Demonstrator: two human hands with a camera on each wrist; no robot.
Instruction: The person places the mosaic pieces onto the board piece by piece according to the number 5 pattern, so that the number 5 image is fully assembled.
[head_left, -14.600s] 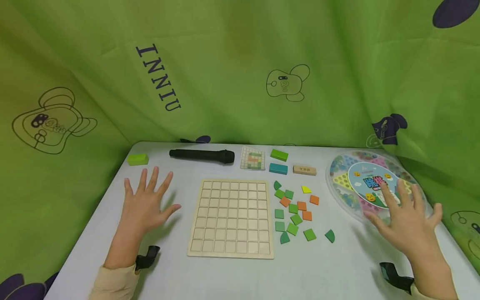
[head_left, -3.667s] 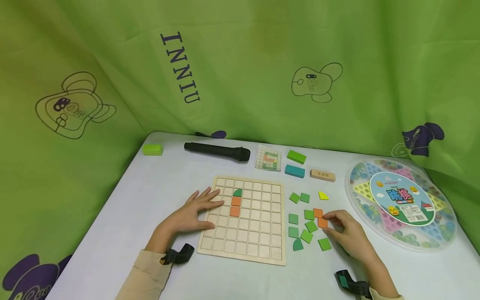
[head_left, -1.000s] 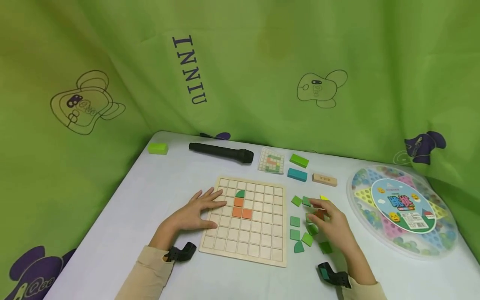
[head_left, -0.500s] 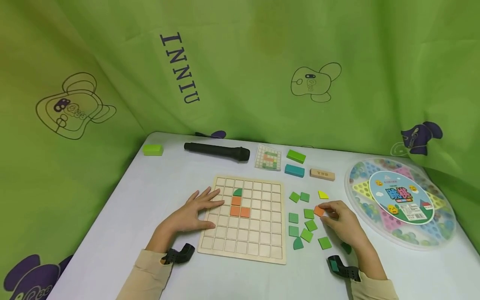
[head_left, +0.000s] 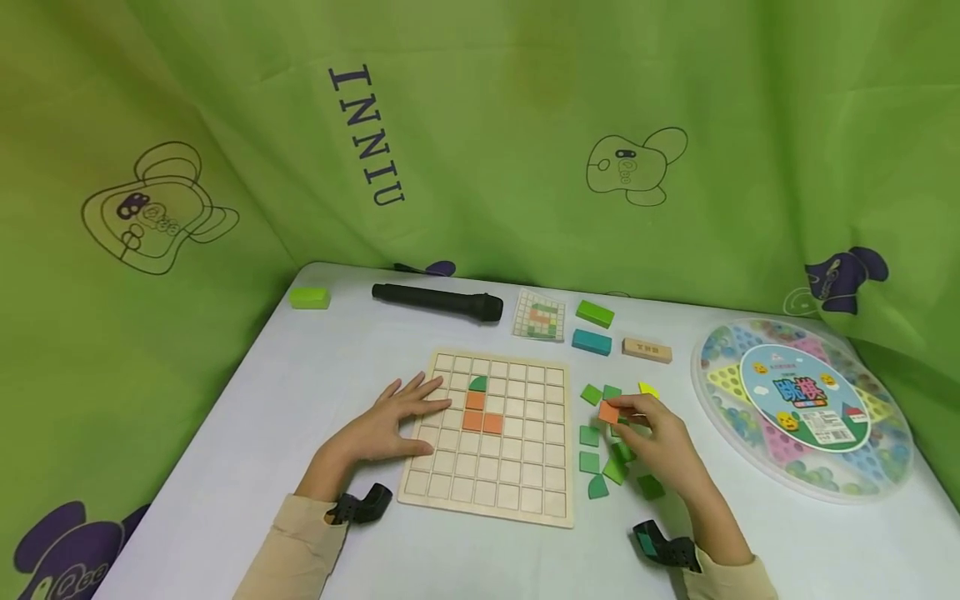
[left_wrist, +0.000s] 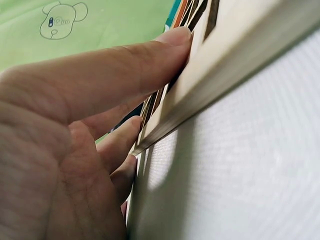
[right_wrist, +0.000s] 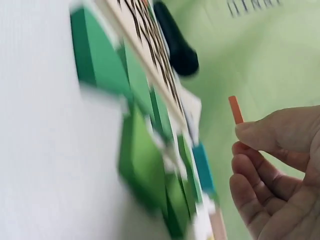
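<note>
A pale wooden grid board (head_left: 525,454) lies on the table. My left hand (head_left: 384,429) rests on its left edge with fingers spread; in the left wrist view the thumb (left_wrist: 170,42) lies over the rim. Set in the grid are a dark green quarter-circle tile (head_left: 477,383) and three orange square tiles (head_left: 492,423) in an L below it. Right of the board, my right hand (head_left: 663,442) pinches another orange square tile (head_left: 609,412) between thumb and fingertips. The right wrist view has this orange tile (right_wrist: 235,109) edge-on, raised over the loose green tiles (right_wrist: 145,160).
Several green tiles (head_left: 589,462) and a partly covered yellow tile (head_left: 648,389) lie beside the board. Behind are a pattern card (head_left: 540,317), a black microphone (head_left: 438,302), a blue block (head_left: 592,342), green blocks (head_left: 595,313) and a wooden block (head_left: 647,350). A round marble game box (head_left: 806,408) stands right.
Since the oldest frame, both hands have come in and four tiles have gone onto the board. In the last half second my right hand has lifted the last loose orange tile and carried it left.
</note>
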